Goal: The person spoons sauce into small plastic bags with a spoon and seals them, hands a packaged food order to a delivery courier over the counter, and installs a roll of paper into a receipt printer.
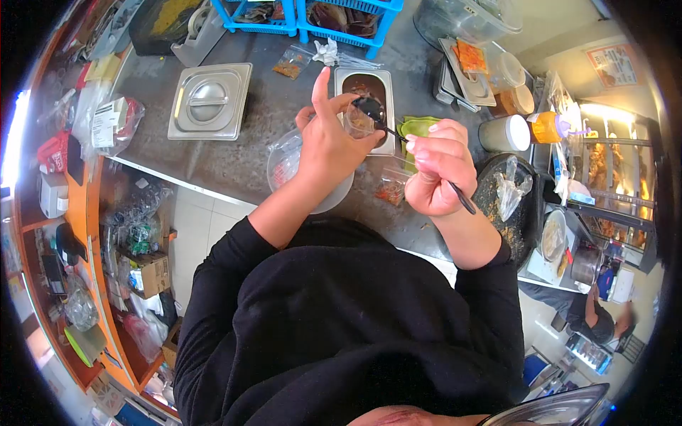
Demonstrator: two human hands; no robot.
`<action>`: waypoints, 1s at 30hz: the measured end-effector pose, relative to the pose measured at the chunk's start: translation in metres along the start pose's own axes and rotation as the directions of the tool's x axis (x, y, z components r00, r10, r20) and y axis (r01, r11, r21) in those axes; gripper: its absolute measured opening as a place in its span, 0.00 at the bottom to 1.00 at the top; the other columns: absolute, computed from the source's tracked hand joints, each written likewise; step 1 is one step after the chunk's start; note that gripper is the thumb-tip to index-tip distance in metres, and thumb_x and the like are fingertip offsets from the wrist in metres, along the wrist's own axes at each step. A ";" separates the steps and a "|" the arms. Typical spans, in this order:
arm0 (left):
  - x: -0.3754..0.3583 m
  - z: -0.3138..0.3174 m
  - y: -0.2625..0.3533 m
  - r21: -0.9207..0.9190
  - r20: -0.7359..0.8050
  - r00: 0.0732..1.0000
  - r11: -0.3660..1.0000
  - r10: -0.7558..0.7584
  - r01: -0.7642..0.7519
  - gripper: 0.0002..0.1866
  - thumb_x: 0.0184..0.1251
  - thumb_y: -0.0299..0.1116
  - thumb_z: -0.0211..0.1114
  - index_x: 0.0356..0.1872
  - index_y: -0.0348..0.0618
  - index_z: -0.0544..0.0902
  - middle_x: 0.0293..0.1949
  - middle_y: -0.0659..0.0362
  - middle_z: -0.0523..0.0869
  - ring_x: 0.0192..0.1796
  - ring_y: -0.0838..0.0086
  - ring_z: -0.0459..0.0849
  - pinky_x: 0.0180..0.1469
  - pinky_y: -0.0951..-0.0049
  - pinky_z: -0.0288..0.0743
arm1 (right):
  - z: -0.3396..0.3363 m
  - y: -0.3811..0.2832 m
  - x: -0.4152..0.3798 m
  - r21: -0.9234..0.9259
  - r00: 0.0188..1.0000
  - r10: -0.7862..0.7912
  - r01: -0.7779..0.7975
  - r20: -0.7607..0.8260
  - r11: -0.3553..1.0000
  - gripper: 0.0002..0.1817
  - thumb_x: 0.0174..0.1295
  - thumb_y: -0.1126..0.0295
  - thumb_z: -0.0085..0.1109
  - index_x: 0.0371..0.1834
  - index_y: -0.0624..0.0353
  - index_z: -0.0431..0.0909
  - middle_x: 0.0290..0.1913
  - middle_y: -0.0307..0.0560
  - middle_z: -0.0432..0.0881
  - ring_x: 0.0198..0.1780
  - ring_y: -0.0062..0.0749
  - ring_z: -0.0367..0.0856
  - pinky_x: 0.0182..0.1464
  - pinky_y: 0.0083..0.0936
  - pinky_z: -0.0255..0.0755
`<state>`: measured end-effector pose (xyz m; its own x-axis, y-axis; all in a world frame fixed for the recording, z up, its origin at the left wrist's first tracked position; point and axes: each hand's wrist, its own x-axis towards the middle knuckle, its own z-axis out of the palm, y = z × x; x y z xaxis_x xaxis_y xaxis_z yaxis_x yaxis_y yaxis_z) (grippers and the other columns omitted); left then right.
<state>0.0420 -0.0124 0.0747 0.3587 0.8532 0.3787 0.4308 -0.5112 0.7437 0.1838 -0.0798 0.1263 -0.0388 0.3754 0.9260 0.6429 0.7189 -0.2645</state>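
My left hand pinches a small clear plastic cup between thumb and fingers, with its index finger raised. Something brownish shows in the cup. My right hand is closed round the handle of a black spoon, whose bowl is over the cup's mouth. Just behind them stands a rectangular steel pan with dark reddish-brown contents, partly covered by the cup and spoon. A clear plastic bowl with red print sits below my left wrist. Green leaf-shaped dishes lie beside the pan, partly hidden by my right hand.
A lidded steel pan stands left on the metal counter. Blue baskets are at the back. Small bags lie near them. Right are jars and a dark tray with crumbs. Another person is far right.
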 end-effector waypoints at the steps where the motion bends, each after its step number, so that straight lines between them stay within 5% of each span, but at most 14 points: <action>1: 0.000 0.000 0.000 0.003 -0.001 1.000 1.000 -0.007 0.007 0.62 0.40 0.36 0.80 0.71 0.42 0.42 0.46 0.55 0.85 0.47 0.59 0.84 0.60 0.47 0.56 | 0.000 0.001 -0.002 0.009 1.000 -0.006 0.006 -0.027 1.000 0.10 0.58 0.83 0.53 0.40 0.56 0.72 0.30 0.44 0.81 0.28 0.32 0.77 0.38 0.33 0.70; 4: 0.000 -0.001 0.001 0.008 -0.004 1.000 1.000 -0.021 0.021 0.62 0.40 0.35 0.80 0.71 0.42 0.41 0.46 0.55 0.85 0.47 0.58 0.83 0.60 0.48 0.56 | 0.001 0.008 -0.009 0.029 0.992 0.059 -0.056 -0.114 0.998 0.06 0.63 0.79 0.52 0.41 0.57 0.71 0.32 0.47 0.81 0.29 0.30 0.78 0.38 0.31 0.73; 5: 0.000 -0.002 0.001 0.008 -0.006 1.000 1.000 -0.020 0.021 0.62 0.40 0.35 0.80 0.71 0.42 0.41 0.46 0.54 0.85 0.47 0.58 0.83 0.61 0.49 0.56 | 0.000 0.011 -0.011 0.134 0.942 0.246 -0.220 -0.227 0.966 0.04 0.65 0.77 0.51 0.41 0.58 0.71 0.33 0.48 0.80 0.30 0.29 0.78 0.38 0.30 0.74; 7: 0.000 -0.004 -0.001 0.012 -0.015 1.000 1.000 -0.010 0.010 0.62 0.41 0.35 0.80 0.71 0.42 0.40 0.46 0.54 0.85 0.47 0.58 0.83 0.62 0.50 0.55 | -0.002 0.019 -0.015 0.384 0.712 0.599 -0.470 -0.368 0.795 0.04 0.69 0.73 0.50 0.42 0.60 0.70 0.35 0.49 0.79 0.31 0.29 0.79 0.38 0.28 0.75; 10: -0.003 -0.012 -0.007 0.015 -0.022 1.000 1.000 -0.001 0.001 0.62 0.41 0.35 0.80 0.72 0.41 0.40 0.46 0.55 0.85 0.49 0.60 0.82 0.63 0.53 0.54 | -0.014 0.042 -0.028 0.547 0.379 0.849 -0.651 -0.367 0.527 0.08 0.71 0.68 0.50 0.45 0.61 0.69 0.38 0.49 0.78 0.33 0.29 0.79 0.39 0.27 0.77; 14: -0.007 -0.027 -0.022 -0.003 -0.024 0.999 0.999 -0.044 0.044 0.61 0.43 0.34 0.79 0.72 0.41 0.40 0.49 0.56 0.84 0.52 0.64 0.80 0.64 0.55 0.52 | 0.002 0.052 -0.081 0.071 0.491 0.860 -0.861 -0.137 0.503 0.08 0.70 0.68 0.52 0.43 0.62 0.74 0.37 0.47 0.80 0.35 0.29 0.82 0.39 0.26 0.76; 18: -0.007 -0.035 -0.028 0.029 -0.037 0.996 0.996 -0.079 0.080 0.61 0.43 0.33 0.79 0.72 0.41 0.41 0.50 0.57 0.83 0.54 0.65 0.79 0.64 0.56 0.52 | 0.027 0.039 -0.117 -0.286 0.781 0.612 -0.562 0.125 0.776 0.07 0.68 0.71 0.55 0.40 0.65 0.76 0.37 0.46 0.81 0.36 0.27 0.82 0.39 0.22 0.75; 21: -0.006 -0.037 -0.025 0.085 -0.045 0.997 0.994 -0.065 0.069 0.61 0.43 0.33 0.79 0.72 0.41 0.41 0.51 0.57 0.83 0.54 0.65 0.79 0.64 0.56 0.51 | 0.038 0.031 -0.123 -0.089 0.685 0.721 -0.716 0.105 0.693 0.05 0.68 0.74 0.55 0.41 0.65 0.76 0.38 0.45 0.81 0.36 0.25 0.82 0.39 0.20 0.75; 24: -0.005 -0.037 -0.025 0.087 -0.041 0.997 0.994 -0.067 0.070 0.61 0.43 0.34 0.80 0.72 0.41 0.41 0.51 0.56 0.82 0.54 0.66 0.79 0.64 0.57 0.52 | 0.027 0.032 -0.107 0.031 0.425 0.905 -0.905 0.002 0.425 0.04 0.68 0.76 0.53 0.42 0.65 0.75 0.38 0.45 0.81 0.37 0.24 0.82 0.39 0.19 0.76; 27: -0.007 -0.033 -0.023 0.087 -0.025 0.997 0.994 -0.070 0.072 0.61 0.43 0.34 0.80 0.72 0.41 0.41 0.52 0.56 0.82 0.54 0.66 0.79 0.64 0.57 0.52 | 0.031 0.031 -0.122 0.129 0.424 0.904 -0.901 0.050 0.415 0.05 0.69 0.75 0.52 0.43 0.64 0.74 0.37 0.45 0.80 0.36 0.25 0.82 0.39 0.21 0.77; 28: -0.006 -0.032 -0.023 0.095 -0.023 0.997 0.993 -0.069 0.071 0.61 0.43 0.34 0.80 0.72 0.41 0.41 0.52 0.56 0.82 0.54 0.66 0.79 0.63 0.57 0.52 | 0.033 0.031 -0.124 0.307 0.374 0.927 -0.884 0.012 0.352 0.07 0.70 0.71 0.51 0.44 0.64 0.72 0.37 0.45 0.80 0.35 0.27 0.82 0.40 0.21 0.78; 30: -0.006 -0.031 -0.023 0.084 -0.010 0.997 0.994 -0.073 0.073 0.61 0.42 0.34 0.80 0.72 0.41 0.41 0.52 0.56 0.82 0.54 0.66 0.79 0.63 0.57 0.52 | 0.022 0.038 -0.119 0.323 0.309 0.948 -0.892 -0.072 0.315 0.08 0.71 0.70 0.51 0.44 0.63 0.72 0.38 0.45 0.80 0.34 0.27 0.82 0.40 0.21 0.77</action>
<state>0.0043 -0.0028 0.0727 0.3179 0.8892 0.3291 0.5241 -0.4540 0.7206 0.1955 -0.0843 0.0003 0.6526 0.7557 0.0546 -0.0101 0.0808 -0.9967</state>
